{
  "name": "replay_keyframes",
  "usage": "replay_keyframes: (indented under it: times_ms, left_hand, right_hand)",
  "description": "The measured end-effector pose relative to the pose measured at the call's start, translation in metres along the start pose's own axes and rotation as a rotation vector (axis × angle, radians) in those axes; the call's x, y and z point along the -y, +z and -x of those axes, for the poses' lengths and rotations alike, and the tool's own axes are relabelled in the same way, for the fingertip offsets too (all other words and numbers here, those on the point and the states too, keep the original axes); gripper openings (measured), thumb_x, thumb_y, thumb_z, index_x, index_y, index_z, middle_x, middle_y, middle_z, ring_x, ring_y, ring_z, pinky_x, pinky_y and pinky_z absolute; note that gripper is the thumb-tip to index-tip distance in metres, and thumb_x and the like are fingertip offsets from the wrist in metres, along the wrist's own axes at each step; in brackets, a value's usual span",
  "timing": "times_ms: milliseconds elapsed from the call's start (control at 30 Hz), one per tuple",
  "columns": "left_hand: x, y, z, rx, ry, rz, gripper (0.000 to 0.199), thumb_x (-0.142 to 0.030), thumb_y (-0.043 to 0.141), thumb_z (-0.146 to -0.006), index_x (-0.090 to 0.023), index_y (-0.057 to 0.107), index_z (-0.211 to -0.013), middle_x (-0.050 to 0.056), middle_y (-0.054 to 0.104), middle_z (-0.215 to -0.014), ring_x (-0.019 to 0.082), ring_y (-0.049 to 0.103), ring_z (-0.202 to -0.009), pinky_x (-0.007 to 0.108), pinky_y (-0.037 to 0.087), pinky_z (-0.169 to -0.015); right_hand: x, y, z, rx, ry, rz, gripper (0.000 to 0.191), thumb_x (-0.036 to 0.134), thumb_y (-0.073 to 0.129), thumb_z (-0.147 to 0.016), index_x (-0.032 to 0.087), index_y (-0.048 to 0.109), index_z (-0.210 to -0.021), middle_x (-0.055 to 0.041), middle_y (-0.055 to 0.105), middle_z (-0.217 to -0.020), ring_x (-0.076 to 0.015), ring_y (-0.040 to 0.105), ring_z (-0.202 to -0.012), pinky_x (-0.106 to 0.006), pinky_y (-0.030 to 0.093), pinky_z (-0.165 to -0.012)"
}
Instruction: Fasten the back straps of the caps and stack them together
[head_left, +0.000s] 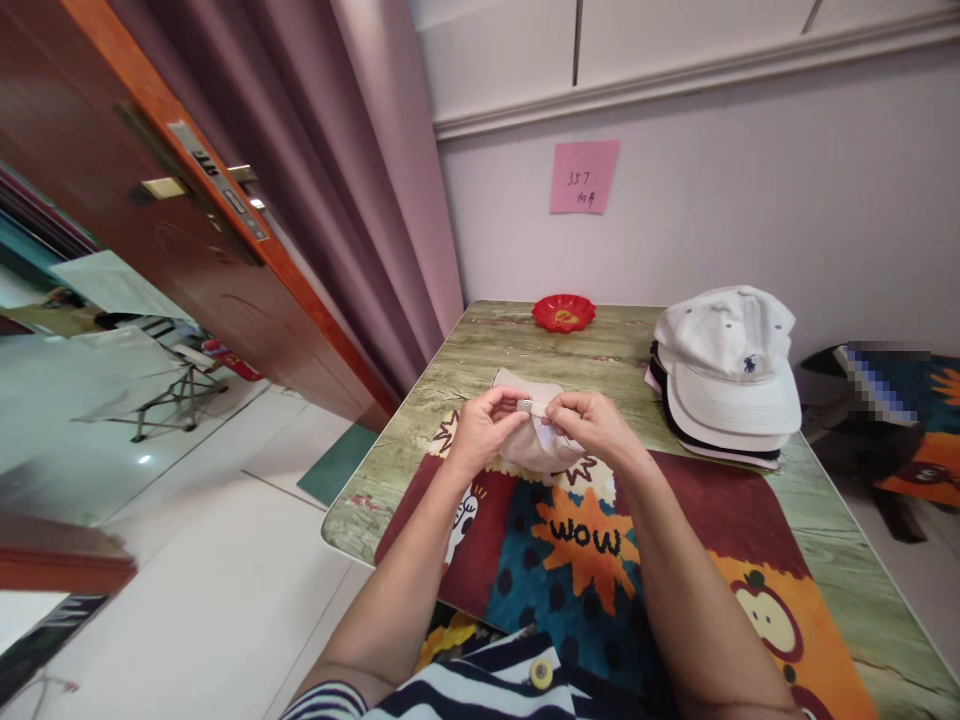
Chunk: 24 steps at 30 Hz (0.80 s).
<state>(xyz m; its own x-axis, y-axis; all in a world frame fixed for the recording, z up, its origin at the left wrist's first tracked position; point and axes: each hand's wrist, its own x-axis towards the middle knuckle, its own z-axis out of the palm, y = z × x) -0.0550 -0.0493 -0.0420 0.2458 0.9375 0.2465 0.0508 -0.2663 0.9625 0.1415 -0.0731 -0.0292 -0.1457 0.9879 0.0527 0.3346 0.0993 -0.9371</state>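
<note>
A pale pink cap lies on the patterned mat, its back strap turned toward me. My left hand pinches the metal buckle end of the cap's strap between thumb and fingers. On the other side, my right hand is closed on the strap's other end. The strap is stretched between both hands just above the cap. Part of the cap is hidden behind my fingers.
A stack of caps, a white one on top, stands on the table's right side. At the back sits a red scalloped dish. The colourful mat covers the near part of the wood-patterned table. A wooden door stands at left.
</note>
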Motion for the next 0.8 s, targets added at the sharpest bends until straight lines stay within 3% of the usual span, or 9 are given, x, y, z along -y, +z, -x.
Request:
replay_keyframes:
  times_ms: [467,800]
  left_hand:
    - [0.0052,-0.0032,-0.0006,0.027,0.007,-0.016,0.027,-0.026,0.081,-0.074,-0.016,0.072,-0.098,0.006,0.075,-0.092,0.018,0.071,-0.085,0.03,0.058,-0.083]
    - [0.0072,0.0059,-0.0008,0.056,0.03,-0.041,0.025,-0.025,0.078,-0.076,-0.017,0.072,-0.099,0.005,0.073,-0.09,0.015,0.069,-0.081,0.027,0.056,-0.078]
  right_hand:
    - [0.0013,0.0067,-0.0007,-0.062,-0.061,0.211,0.026,0.033,0.054,-0.083,0.021,0.073,-0.072,0.0005,0.066,-0.063,-0.0142,0.052,-0.059,-0.026,0.032,-0.059]
    - [0.0022,0.0039,0.0022,-0.063,-0.081,0.331,0.028,0.034,0.053,-0.086,0.021,0.072,-0.07,0.0014,0.055,-0.056,-0.0144,0.047,-0.057,-0.028,0.027,-0.058]
